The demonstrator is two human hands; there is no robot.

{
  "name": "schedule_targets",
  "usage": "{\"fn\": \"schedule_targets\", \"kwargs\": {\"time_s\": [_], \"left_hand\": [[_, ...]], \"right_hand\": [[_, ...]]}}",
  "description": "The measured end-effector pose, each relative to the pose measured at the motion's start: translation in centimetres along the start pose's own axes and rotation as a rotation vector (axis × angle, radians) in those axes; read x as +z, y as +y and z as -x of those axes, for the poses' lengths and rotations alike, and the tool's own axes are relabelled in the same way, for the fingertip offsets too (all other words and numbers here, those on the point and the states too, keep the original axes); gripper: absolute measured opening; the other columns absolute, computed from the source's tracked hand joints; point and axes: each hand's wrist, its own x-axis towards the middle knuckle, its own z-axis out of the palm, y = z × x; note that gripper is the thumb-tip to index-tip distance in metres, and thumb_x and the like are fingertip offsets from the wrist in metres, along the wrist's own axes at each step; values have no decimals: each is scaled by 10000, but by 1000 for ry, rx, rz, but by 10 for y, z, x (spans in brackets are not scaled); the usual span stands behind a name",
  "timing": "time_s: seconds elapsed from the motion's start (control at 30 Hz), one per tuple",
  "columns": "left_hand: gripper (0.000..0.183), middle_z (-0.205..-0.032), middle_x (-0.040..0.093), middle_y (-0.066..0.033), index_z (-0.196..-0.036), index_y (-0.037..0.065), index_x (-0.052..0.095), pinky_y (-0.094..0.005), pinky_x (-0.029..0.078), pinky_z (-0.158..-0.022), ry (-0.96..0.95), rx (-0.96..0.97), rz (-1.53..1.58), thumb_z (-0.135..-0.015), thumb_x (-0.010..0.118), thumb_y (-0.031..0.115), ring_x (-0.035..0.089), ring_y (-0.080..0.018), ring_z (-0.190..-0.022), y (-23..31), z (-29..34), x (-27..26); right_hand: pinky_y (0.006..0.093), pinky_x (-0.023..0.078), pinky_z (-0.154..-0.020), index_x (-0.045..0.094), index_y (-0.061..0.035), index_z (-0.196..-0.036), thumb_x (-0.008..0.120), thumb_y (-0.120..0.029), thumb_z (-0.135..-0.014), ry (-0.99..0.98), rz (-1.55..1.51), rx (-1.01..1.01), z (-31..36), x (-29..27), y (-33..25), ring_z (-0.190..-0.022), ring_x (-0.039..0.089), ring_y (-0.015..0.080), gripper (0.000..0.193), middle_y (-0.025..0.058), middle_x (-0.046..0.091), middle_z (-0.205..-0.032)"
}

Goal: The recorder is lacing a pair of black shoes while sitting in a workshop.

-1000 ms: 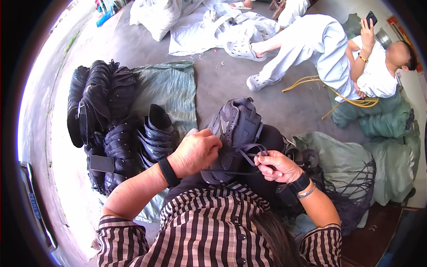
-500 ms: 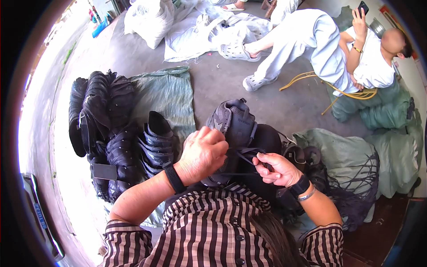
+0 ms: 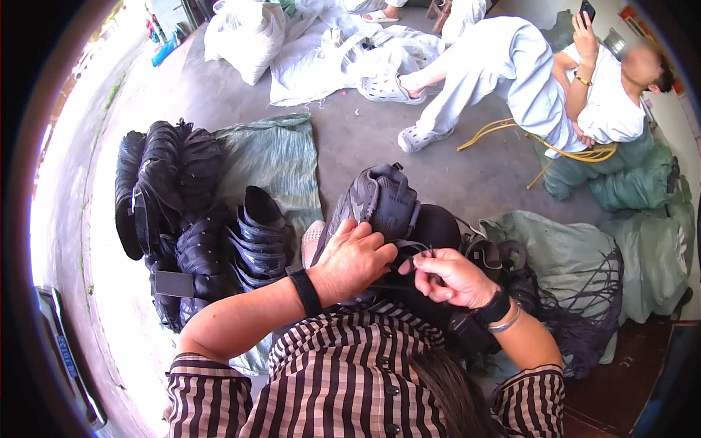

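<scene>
I see black shoe stacks (image 3: 175, 193) off left, grey shoe (image 3: 391, 209) at the lap. Left hand (image 3: 352, 259) lies over the shoe, fingers curled; tips hidden, so I can't tell their grip. Right hand (image 3: 458, 279) just beside: thumb and forefinger clamped on dark lace (image 3: 410, 244).

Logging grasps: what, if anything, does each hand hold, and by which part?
The right hand pinches the dark shoelace by its loose length. The left hand curls over the gray shoe; its hold cannot be told.

bright, left-lit | pavement (image 3: 66, 190) blown out | dark fisheye edges
</scene>
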Motion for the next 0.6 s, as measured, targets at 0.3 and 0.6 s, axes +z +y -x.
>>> {"fn": "schedule_targets", "kwargs": {"time_s": [0.3, 0.6], "left_hand": [[233, -775, 532, -2, -829, 172, 603, -516, 278, -1020, -38, -26, -27, -664, 752, 241, 515, -219, -900, 0, 9, -9], [497, -878, 505, -71, -981, 88, 529, -387, 459, -793, 43, -387, 207, -625, 821, 274, 525, -262, -864, -1, 18, -9]], "right_hand": [[151, 276, -374, 532, -123, -707, 545, -312, -941, 46, 174, -162, -30, -38, -51, -407, 361, 4, 301, -69, 443, -542], [185, 254, -342, 446, -137, -656, 577, -347, -928, 225, 17, -512, -43, -23, -97, -374, 321, 49, 368, -32, 380, -508]]}}
